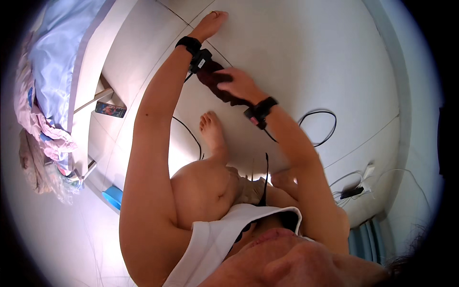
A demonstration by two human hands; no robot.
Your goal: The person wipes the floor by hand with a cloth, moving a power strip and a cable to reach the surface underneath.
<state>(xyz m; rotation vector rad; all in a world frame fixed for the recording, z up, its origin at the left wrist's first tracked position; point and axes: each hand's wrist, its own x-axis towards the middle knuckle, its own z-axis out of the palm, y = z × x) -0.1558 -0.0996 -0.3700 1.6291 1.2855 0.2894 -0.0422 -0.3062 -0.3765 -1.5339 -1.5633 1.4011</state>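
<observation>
A crumpled dark red cloth [213,85] lies low over the pale floor, between my two forearms. My right hand [240,85] is on it, the thumb and fingers gripping its upper side; the hand is slightly blurred. Farther out, past the cloth, my left hand [213,25] is closed near the floor with a ring on one finger. Whatever those left fingers hold, if anything, is hidden. Black straps with small dark boxes sit on both wrists, and the left box [200,60] comes close to the cloth's far end.
On the floor by my right forearm, a black cable [334,125] makes a loop. A black adapter [352,193] and white wires lie at the right wall. To the left stands a bed with blue bedding [60,52]; a patterned box [110,109] is beside it. My bare foot [211,128] is nearby.
</observation>
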